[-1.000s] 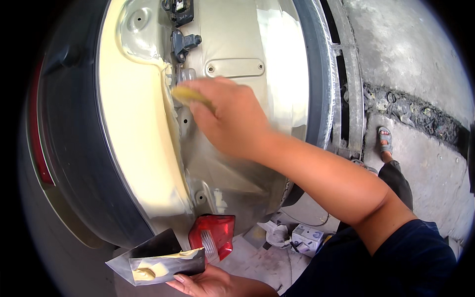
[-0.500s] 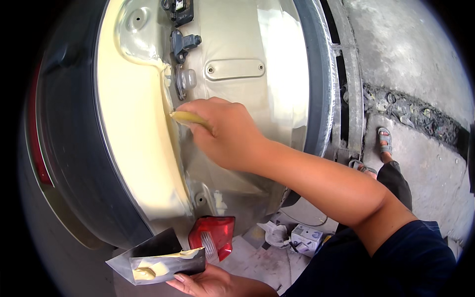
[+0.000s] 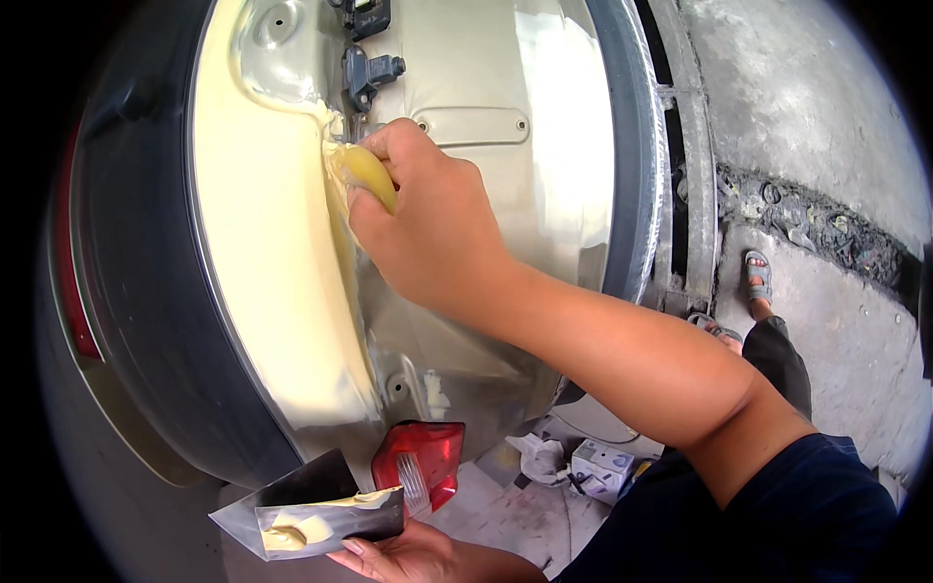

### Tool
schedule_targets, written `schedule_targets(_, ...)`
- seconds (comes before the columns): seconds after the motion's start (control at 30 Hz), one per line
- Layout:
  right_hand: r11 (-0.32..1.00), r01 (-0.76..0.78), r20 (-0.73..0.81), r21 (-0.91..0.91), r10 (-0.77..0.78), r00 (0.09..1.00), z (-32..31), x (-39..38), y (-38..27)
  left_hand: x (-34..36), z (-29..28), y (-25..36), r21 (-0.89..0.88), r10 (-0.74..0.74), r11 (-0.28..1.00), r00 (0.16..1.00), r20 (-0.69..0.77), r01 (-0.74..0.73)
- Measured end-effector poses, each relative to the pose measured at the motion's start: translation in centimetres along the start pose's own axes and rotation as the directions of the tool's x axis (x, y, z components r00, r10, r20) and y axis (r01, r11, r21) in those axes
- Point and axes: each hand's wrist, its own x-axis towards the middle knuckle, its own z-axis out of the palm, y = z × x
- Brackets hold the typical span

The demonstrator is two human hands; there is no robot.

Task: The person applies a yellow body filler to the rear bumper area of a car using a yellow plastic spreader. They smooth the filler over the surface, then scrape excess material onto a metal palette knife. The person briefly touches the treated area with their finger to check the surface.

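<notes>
My right hand (image 3: 428,204) is closed round a bent yellow putty spreader (image 3: 371,173). The spreader's edge touches the inner ridge of a long strip of cream putty (image 3: 277,223) on the car's beige body panel (image 3: 457,68). Low in the picture, my left hand (image 3: 403,556) grips a dark flat putty board (image 3: 316,525) by its right end. Dabs of cream putty (image 3: 285,537) lie on the board, and a line of it runs along the upper edge. A red tail light (image 3: 428,462) sits just above that hand.
Above my right hand, a dark plastic latch part (image 3: 369,76) is fixed to the panel. The black bumper (image 3: 146,243) curves along the left. A white box (image 3: 603,468) stands on the concrete floor, and sandalled feet (image 3: 758,277) show at the right.
My right hand has moved up along the putty ridge with the spreader, now covering the clear lamp below the latch part. The spreader's face shows more broadly. My left hand stays put.
</notes>
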Motion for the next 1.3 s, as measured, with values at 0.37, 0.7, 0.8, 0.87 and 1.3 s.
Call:
schedule_targets(0.37,0.995,-0.088,-0.030,0.040,0.089,0.996,-1.2,-0.6,1.1,0.3,0.0,-0.1,0.011,0.009,1.000,1.000,-0.024,-0.009)
schedule_targets(0.7,1.000,-0.013,-0.010,-0.017,0.013,1.000,0.5,-0.1,-0.4,-0.1,0.1,0.0,0.008,-0.005,1.000,1.000,-0.010,0.005)
schedule_targets(0.8,0.999,0.012,-0.010,0.043,-0.011,1.000,0.8,-0.3,-0.2,-0.1,0.4,-0.1,-0.002,-0.002,1.000,1.000,0.001,0.002)
schedule_targets(0.87,0.994,-0.052,0.011,0.100,0.051,0.999,-0.2,-0.7,0.5,0.0,0.5,0.0,-0.011,-0.002,1.000,1.000,-0.005,0.002)
schedule_targets(1.3,0.996,-0.081,-0.010,0.040,0.082,0.997,-0.2,0.9,-0.8,-0.2,-0.1,0.4,0.005,-0.009,1.000,0.999,-0.044,0.009)
